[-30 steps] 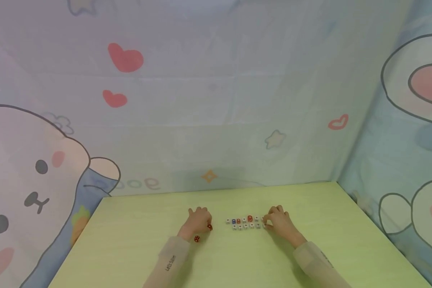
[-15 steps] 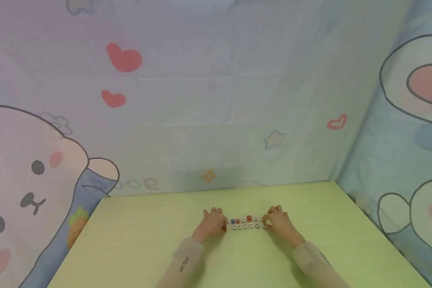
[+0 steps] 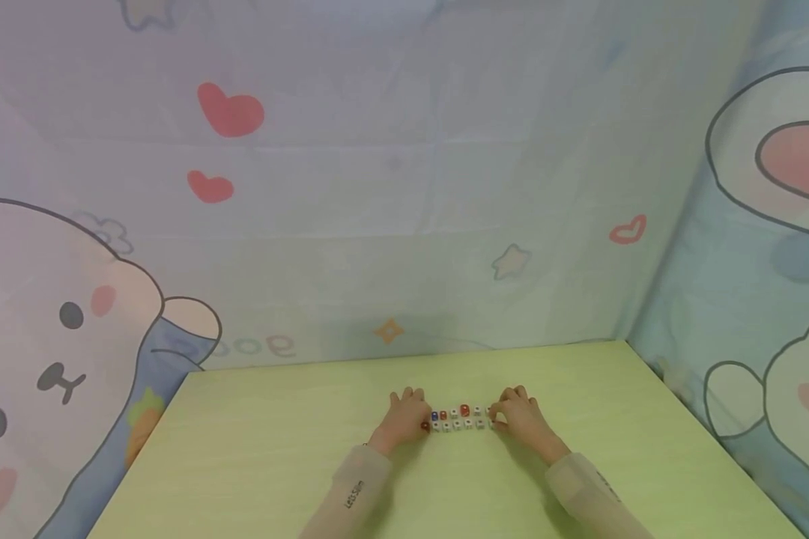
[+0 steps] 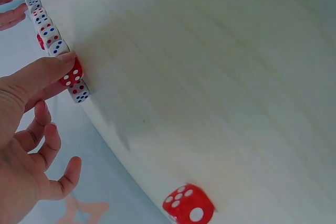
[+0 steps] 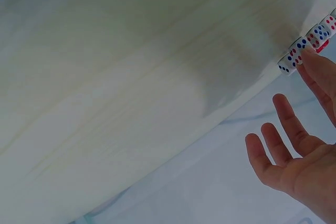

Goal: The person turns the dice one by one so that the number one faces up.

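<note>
Two short rows of dice lie on the table, mostly white dice (image 3: 468, 424) with a blue die (image 3: 434, 415) and red ones in the back row. My left hand (image 3: 404, 419) pinches a red die (image 4: 73, 74) between thumb and index finger, right at the left end of the front row. Its other fingers are spread loosely. At the right end, my right hand (image 3: 520, 419) has thumb and index finger on a white die (image 5: 296, 59), its other fingers held apart. The back row is partly hidden behind the front one in the wrist views.
Another red die (image 4: 189, 203) lies apart on the table, left of the rows; my left forearm mostly covers it in the head view. The pale green table (image 3: 243, 449) ends at a printed cloth backdrop (image 3: 350, 224) behind and at both sides.
My left hand has carried the red die rightward, up to the left end of the front row. The right hand has stayed at the other end.
</note>
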`<state>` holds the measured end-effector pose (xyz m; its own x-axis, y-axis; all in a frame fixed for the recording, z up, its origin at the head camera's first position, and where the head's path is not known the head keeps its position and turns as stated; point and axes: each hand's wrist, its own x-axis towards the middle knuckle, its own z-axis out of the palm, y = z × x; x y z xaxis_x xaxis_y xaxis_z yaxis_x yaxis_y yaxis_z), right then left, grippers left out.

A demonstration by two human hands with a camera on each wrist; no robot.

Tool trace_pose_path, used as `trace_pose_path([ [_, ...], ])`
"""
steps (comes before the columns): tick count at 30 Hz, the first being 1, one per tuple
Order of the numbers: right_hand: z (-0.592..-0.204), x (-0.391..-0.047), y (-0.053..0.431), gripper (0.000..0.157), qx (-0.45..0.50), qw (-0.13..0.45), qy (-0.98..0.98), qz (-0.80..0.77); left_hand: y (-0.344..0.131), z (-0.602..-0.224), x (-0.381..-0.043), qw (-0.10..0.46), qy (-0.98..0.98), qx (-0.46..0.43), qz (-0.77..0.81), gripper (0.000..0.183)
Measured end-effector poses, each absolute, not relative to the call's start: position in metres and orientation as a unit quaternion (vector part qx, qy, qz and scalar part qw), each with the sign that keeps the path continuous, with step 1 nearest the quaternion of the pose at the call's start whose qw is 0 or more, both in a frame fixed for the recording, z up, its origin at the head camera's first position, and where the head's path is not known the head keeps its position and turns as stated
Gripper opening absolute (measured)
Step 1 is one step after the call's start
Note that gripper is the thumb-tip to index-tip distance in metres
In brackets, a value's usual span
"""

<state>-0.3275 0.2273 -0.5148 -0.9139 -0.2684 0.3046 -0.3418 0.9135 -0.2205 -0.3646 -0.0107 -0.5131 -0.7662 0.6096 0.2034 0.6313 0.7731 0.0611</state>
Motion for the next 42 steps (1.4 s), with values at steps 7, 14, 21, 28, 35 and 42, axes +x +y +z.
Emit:
trace_pose_path([
  [7, -0.515, -0.327, 0.227, 0.011, 0.157, 0.126, -0.969, 0.143, -0.012, -0.510, -0.361, 0.090, -0.939, -0.326, -0.053, 0.015],
  [14, -0.513, -0.326, 0.227, 0.011, 0.155, 0.122, -0.969, 0.146, -0.037, -0.483, -0.350, 0.072, -0.939, -0.328, -0.070, 0.013],
  [21, -0.511, -0.326, 0.226, 0.012, 0.152, 0.119, -0.971, 0.142, -0.076, -0.461, -0.335, 0.014, -0.956, -0.287, -0.067, 0.020],
  [28, -0.512, -0.325, 0.225, 0.012, 0.151, 0.119, -0.971, 0.140, -0.097, -0.464, -0.326, -0.018, -0.962, -0.267, -0.058, 0.023],
  [35, -0.513, -0.324, 0.225, 0.011, 0.149, 0.120, -0.971, 0.144, -0.100, -0.474, -0.326, -0.003, -0.956, -0.286, -0.059, 0.017],
  [42, -0.512, -0.325, 0.225, 0.012, 0.154, 0.123, -0.969, 0.149, -0.097, -0.478, -0.331, -0.008, -0.954, -0.291, -0.075, 0.015],
])
